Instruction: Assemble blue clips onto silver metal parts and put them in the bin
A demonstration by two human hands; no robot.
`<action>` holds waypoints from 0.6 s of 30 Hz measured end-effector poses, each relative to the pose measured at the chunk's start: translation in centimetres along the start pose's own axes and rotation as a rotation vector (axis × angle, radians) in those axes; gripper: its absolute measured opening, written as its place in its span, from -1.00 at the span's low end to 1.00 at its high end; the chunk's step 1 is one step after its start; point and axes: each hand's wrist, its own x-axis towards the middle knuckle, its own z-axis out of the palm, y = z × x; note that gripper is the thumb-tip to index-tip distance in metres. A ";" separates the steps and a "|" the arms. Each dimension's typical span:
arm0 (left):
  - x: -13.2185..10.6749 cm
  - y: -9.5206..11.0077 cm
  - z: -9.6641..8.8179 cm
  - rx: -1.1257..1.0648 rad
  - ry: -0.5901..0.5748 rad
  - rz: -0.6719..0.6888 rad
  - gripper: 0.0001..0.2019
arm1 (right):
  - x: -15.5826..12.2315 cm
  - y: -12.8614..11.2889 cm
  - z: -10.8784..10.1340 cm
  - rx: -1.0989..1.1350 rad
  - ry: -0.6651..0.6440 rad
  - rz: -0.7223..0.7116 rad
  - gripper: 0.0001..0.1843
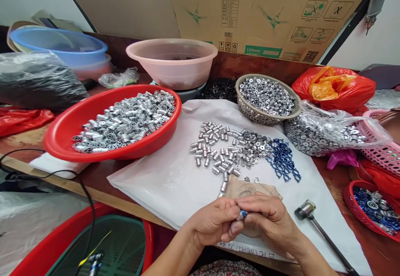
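Close to the table's front edge, my left hand and my right hand meet, fingertips closed around a small silver cylindrical metal part with a blue ring. Fingers cover most of that part. Just beyond my hands, a beige cloth-like pad lies on a white sheet. Loose silver cylinders, small silver discs and blue rings are spread behind the pad. To the right of my right hand rests a hammer with a dark handle.
A red basin of silver cylinders stands left. Behind are a pink basin and a tan basket of metal discs. A clear bag of discs and a small red basket sit right. A black cable hangs at left.
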 end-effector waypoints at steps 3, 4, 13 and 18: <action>0.3 0.4 -0.1 -0.050 0.093 0.074 -0.68 | 2.6 0.7 -1.5 -0.132 -0.078 0.146 -0.79; 0.4 0.6 -0.1 -0.081 0.167 0.131 -0.71 | 3.7 1.3 -1.9 -0.229 -0.047 0.208 -0.78; 0.7 1.4 -0.4 -0.198 0.435 0.387 -0.57 | 8.7 4.5 -0.9 -0.471 0.138 0.372 -0.81; 0.8 0.8 -0.2 -0.189 0.440 0.425 -0.71 | 4.6 1.5 -0.2 -0.153 0.209 0.363 -0.74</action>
